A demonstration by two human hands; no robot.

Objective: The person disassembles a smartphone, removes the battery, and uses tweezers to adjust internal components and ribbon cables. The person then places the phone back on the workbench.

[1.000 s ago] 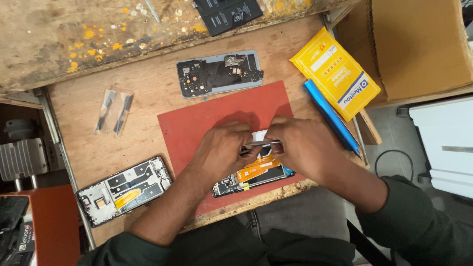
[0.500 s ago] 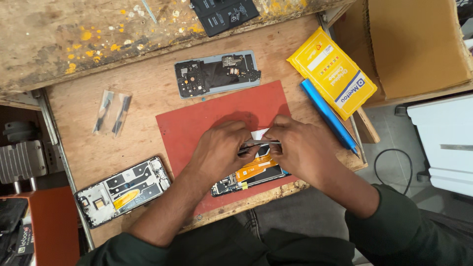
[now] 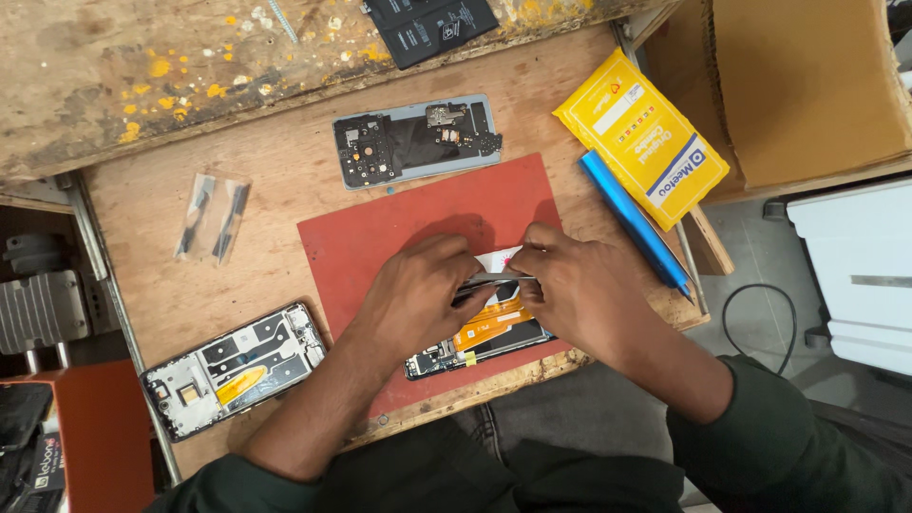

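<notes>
Both hands meet over an opened phone [image 3: 475, 340] with an orange flex cable, which lies at the near edge of a red mat [image 3: 408, 223]. My left hand [image 3: 418, 296] pinches thin metal tweezers [image 3: 494, 280] that point to the right. The fingertips of my right hand [image 3: 575, 296] close on the other end of the tweezers, just above the phone. A small white tab [image 3: 499, 258] shows between the two hands. The hands hide most of the phone's upper half.
A second opened phone [image 3: 233, 366] lies at the near left. A grey phone frame with boards [image 3: 413, 141] lies beyond the mat. Right of the mat lie a blue tool [image 3: 632, 218], a yellow packet [image 3: 641, 138] and a cardboard box [image 3: 807, 85]. Black strips in a clear bag [image 3: 211, 217] lie at left.
The hands stay together over the phone with only small finger shifts. Nothing on the board has moved.
</notes>
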